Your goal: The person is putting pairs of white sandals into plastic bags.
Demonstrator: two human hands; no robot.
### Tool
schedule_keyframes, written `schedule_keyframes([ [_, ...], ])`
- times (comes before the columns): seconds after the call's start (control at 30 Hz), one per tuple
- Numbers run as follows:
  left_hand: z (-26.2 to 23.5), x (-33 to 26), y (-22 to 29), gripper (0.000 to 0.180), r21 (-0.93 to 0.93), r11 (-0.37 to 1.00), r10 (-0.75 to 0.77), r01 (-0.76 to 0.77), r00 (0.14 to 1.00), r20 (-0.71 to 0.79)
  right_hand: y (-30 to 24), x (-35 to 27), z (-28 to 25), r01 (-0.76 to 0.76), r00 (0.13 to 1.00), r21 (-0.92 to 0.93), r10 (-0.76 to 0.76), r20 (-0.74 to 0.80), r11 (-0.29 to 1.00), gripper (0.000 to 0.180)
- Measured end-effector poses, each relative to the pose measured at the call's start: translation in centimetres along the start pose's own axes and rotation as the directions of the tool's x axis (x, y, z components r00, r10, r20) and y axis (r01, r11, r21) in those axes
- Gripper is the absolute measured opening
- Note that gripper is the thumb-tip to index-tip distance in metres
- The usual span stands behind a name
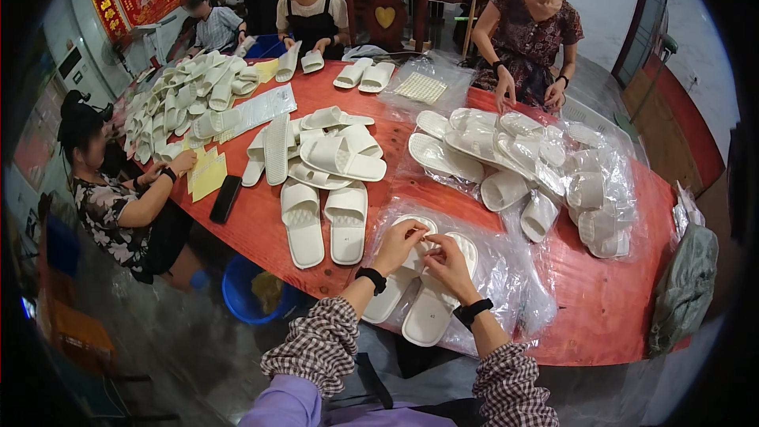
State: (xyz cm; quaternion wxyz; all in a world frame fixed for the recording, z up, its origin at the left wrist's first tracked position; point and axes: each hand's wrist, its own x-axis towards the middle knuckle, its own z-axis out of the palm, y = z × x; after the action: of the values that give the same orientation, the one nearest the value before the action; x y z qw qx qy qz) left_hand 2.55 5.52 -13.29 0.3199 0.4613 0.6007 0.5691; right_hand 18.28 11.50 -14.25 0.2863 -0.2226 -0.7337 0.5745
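A pair of white slippers lies in front of me at the table's near edge, on clear plastic bags point(494, 285). The left slipper point(387, 298) and the right slipper point(431, 316) sit side by side, soles down. Over their far ends, my left hand point(402, 243) and my right hand point(448, 262) come close together with fingertips pinched. Whatever is between the fingertips is too small or hidden to make out. Just left of my hands rests another pair of white slippers point(303, 229), with more white slippers point(340, 154) heaped behind it.
Bagged white slippers point(597, 202) spread over the right of the red table point(617, 308). A large slipper pile point(190, 95) stands far left, near yellow papers point(207, 174) and a black phone point(226, 198). A blue basin point(241, 292) is below the edge. Several people work around the table.
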Motion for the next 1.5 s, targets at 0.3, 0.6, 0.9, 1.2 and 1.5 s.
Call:
schedule_keyframes([
  [0.3, -0.3, 0.8, -3.4, 0.013, -0.151, 0.982, -0.121, 0.114, 0.992, -0.039, -0.3, 0.6, 1.0, -0.031, 0.947, 0.355, 0.141, -0.288, 0.934, 0.012],
  [0.6, -0.2, -0.1, -2.7, 0.013, -0.043, 0.997, -0.063, 0.065, 0.997, 0.039, 0.4, 0.4, 0.7, -0.126, 0.912, 0.340, 0.244, -0.331, 0.932, 0.013],
  [0.9, -0.2, -0.2, -2.2, 0.014, -0.006, 0.999, -0.048, 0.048, 0.997, 0.056, 0.4, 0.4, 0.8, -0.163, 0.917, 0.305, 0.259, -0.305, 0.938, 0.014],
  [1.2, -0.5, -0.2, -1.6, 0.014, 0.063, 0.998, -0.027, 0.023, 0.997, 0.073, 0.0, 0.9, 0.9, -0.176, 0.921, 0.208, 0.236, -0.311, 0.962, 0.009],
  [1.5, -0.3, 0.0, -1.9, 0.012, 0.144, 0.986, 0.068, -0.086, 0.990, 0.125, 0.9, 0.9, 0.7, -0.185, 0.920, 0.204, 0.242, -0.308, 0.961, 0.006],
])
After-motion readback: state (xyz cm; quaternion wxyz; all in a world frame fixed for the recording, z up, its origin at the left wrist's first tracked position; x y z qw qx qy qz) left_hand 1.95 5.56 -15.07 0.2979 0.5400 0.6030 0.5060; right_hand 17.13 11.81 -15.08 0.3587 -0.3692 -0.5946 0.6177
